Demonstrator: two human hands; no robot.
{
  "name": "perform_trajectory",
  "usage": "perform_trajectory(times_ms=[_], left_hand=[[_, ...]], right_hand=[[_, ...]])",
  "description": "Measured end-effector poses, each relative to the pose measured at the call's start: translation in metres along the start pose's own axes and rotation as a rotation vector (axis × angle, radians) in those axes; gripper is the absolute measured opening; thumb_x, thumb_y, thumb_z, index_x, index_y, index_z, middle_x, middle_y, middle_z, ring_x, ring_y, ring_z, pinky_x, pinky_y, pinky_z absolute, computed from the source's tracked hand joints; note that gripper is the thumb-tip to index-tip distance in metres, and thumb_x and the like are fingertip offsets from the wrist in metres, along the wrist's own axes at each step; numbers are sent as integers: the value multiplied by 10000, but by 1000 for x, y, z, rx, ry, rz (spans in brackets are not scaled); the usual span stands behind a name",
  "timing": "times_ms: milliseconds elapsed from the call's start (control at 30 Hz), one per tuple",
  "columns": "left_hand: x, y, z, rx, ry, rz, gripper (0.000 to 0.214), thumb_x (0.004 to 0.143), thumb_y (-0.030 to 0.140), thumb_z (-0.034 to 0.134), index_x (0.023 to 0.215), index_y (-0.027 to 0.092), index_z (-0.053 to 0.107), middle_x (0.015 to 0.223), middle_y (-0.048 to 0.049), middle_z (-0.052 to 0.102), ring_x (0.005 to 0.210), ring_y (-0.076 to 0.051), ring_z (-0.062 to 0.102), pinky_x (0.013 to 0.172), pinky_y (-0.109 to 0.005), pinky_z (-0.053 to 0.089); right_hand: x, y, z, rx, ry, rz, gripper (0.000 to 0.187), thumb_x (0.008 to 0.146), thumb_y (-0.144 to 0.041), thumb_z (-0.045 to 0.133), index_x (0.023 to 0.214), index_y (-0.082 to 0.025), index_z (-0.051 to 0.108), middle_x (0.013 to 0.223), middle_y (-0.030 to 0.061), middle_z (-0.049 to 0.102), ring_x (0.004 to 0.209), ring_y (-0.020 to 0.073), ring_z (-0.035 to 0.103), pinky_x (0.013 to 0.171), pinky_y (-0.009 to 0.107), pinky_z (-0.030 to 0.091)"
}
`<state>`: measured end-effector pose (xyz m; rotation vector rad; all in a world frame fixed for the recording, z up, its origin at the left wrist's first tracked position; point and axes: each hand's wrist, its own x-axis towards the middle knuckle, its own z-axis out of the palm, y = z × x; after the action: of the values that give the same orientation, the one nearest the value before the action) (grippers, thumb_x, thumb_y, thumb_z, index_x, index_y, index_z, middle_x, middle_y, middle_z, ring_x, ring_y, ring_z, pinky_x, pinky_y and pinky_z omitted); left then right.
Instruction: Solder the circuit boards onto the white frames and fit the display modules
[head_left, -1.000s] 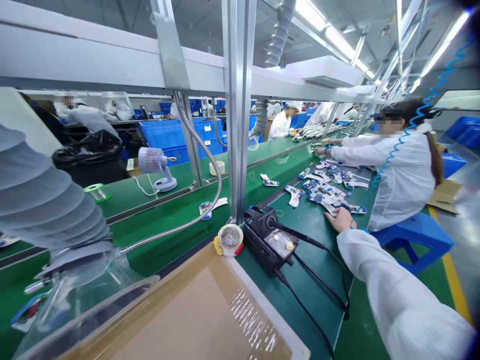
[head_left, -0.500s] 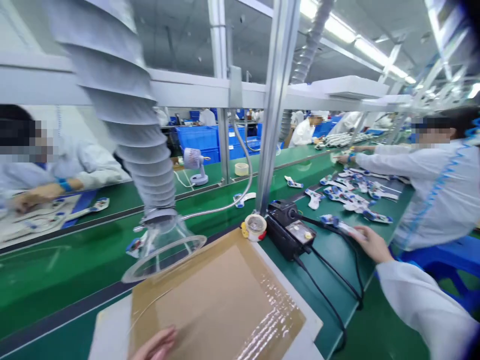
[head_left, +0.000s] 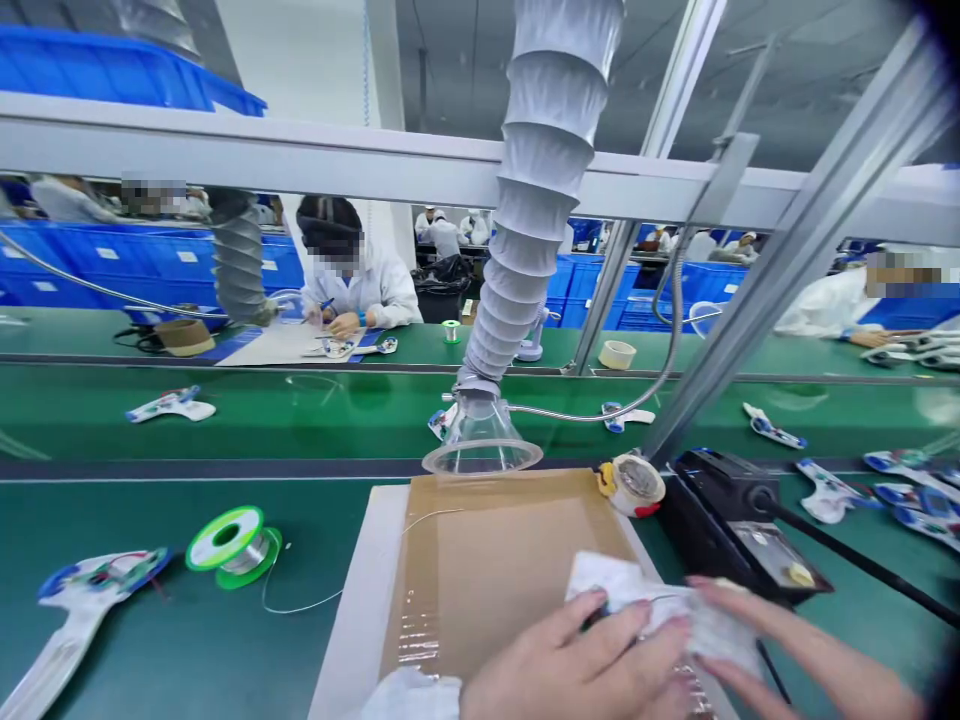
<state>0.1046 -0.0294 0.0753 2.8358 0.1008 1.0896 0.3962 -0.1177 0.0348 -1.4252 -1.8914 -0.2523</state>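
"Position first: where do we have the white piece (head_left: 607,575)?"

"At the right edge of the brown board (head_left: 510,560), toward its near corner; blur hides whether it touches. Our right hand (head_left: 720,630) pinches it between thumb and fingers. Our left hand (head_left: 577,665) lies over it, fingers curled; whether that one grips too, we can't tell."

"What could go wrong for us?"

"If our right hand swung wide, it could knock the black station (head_left: 697,540) just past the board's right edge, or catch its cord (head_left: 862,562). A loose pinch could drop the piece over that edge onto the bench (head_left: 315,530)."

"And on our left?"

"Thin wire (head_left: 300,610) runs from the spool (head_left: 255,555) to the board's left edge; our sleeve (head_left: 420,697), dragged across, could snag it."
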Motion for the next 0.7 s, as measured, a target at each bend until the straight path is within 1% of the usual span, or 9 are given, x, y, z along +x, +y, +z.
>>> perform_trajectory(times_ms=[100, 167, 233, 367, 433, 500, 533, 600, 700], left_hand=[[-16, -3, -6, 26, -120, -137, 244, 1050, 164, 496, 1189, 113, 689, 1070, -159, 801, 969, -277, 786, 966, -347, 621], [-29, -6, -20, 20, -116, -312, 243, 1054, 245, 511, 1183, 146, 693, 1009, -148, 801, 898, -283, 787, 856, -343, 653], [-36, -9, -35, 15, -86, -444, 237, 1051, 317, 539, 1178, 201, 703, 1007, -128, 794, 910, -293, 780, 785, -340, 656], [-30, -20, -50, -208, 36, -570, 249, 1052, 378, 592, 1287, 314, 641, 1175, -38, 765, 1076, -218, 746, 929, -271, 618], [-24, -25, -47, -341, 97, -658, 366, 1006, 384, 679, 1353, 345, 568, 1204, 11, 761, 1101, -176, 738, 1091, -282, 554], [-21, -28, -40, -404, 90, -657, 474, 979, 339, 727, 1398, 366, 508, 1183, 48, 764, 1044, -150, 750, 1228, -347, 446], [-21, -29, -37, -418, 79, -632, 501, 983, 309, 723, 1418, 369, 484, 1172, 58, 763, 999, -136, 755, 1268, -376, 395], [-21, -30, -34, -410, 78, -587, 511, 999, 264, 697, 1441, 365, 460, 1186, 54, 752, 1007, -126, 750, 1290, -390, 359], [-21, -32, -35, -385, 124, -599, 451, 998, 180, 669, 1392, 350, 527, 1270, 10, 700, 1162, -140, 698, 1154, -283, 507]], right_hand=[[28, -24, 17, 31, -115, -249, 411, 953, -408, 704, 1332, -261, 647, 1113, 9, 820, 849, 180, 817, 754, 150, 654], [43, -36, 25, 61, -149, -272, 409, 976, -376, 670, 1355, -236, 606, 1126, 23, 818, 865, 175, 817, 764, 139, 642], [52, -44, 30, 114, -190, -214, 414, 982, -351, 663, 1374, -250, 576, 1148, 21, 813, 894, 175, 816, 767, 150, 644], [58, -60, 36, 174, -337, -112, 597, 927, -378, 739, 1468, -270, 512, 1192, 34, 800, 929, 206, 815, 754, 220, 673], [63, -69, 40, 133, -329, -85, 805, 867, -495, 793, 1551, -255, 443, 1354, 93, 725, 1128, 274, 765, 892, 335, 672], [70, -78, 44, 139, -281, -62, 888, 862, -576, 780, 1594, -267, 384, 1495, 111, 622, 1337, 309, 641, 1051, 423, 601], [74, -81, 46, 183, -273, -56, 853, 892, -578, 750, 1597, -283, 371, 1515, 98, 606, 1385, 292, 601, 1097, 416, 569], [82, -85, 52, 326, -285, -57, 706, 968, -534, 674, 1576, -316, 387, 1454, 55, 664, 1335, 213, 646, 1091, 309, 561], [89, -86, 60, 502, -260, -15, 569, 996, -497, 639, 1517, -353, 464, 1288, 7, 763, 1126, 137, 756, 978, 181, 590]])
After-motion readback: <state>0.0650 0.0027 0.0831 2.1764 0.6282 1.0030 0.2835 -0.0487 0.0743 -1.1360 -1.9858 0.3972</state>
